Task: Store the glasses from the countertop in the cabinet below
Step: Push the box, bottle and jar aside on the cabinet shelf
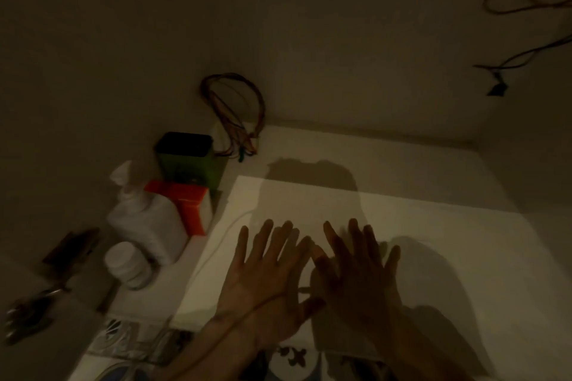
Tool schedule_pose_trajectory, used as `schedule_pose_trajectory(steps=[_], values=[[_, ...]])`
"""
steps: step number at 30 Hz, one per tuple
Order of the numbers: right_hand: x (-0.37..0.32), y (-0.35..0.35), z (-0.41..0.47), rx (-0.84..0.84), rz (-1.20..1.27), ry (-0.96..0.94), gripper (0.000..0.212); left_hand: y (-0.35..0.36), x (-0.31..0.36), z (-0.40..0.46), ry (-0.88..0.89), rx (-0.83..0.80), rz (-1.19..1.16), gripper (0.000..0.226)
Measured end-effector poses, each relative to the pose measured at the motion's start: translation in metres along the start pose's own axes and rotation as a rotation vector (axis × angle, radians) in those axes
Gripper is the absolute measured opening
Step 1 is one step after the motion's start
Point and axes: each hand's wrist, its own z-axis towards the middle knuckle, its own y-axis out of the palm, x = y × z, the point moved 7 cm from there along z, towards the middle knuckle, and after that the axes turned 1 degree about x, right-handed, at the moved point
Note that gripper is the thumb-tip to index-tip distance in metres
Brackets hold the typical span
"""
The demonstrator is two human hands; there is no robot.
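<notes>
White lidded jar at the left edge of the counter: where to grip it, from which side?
Grip the white jar around its body just below the lid, coming from its right with the left hand. It stands upright, round, and that side is open; the white bottle crowds it behind. Both hands are open and empty.

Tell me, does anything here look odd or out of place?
Yes. Loose coloured wires stick out of the wall above the countertop, ends bare. No glasses show, and both hands, left hand and right hand, are spread empty.
</notes>
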Motion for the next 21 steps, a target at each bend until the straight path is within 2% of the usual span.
schedule_pose_trajectory(steps=[3,8,14,21], values=[[0.041,-0.007,-0.004,0.039,-0.058,0.058,0.068,0.006,0.016,0.029,-0.012,0.02,0.005,0.092],[0.079,-0.018,-0.002,0.092,-0.049,0.088,0.082,0.008,0.035,0.073,-0.051,0.026,-0.054,0.104],[0.09,-0.036,0.001,0.179,-0.061,0.063,0.079,0.011,0.058,0.093,-0.04,0.022,-0.038,0.111],[0.095,-0.036,-0.001,0.173,-0.043,0.054,0.077,0.011,0.052,0.086,-0.103,0.052,-0.06,0.108]])
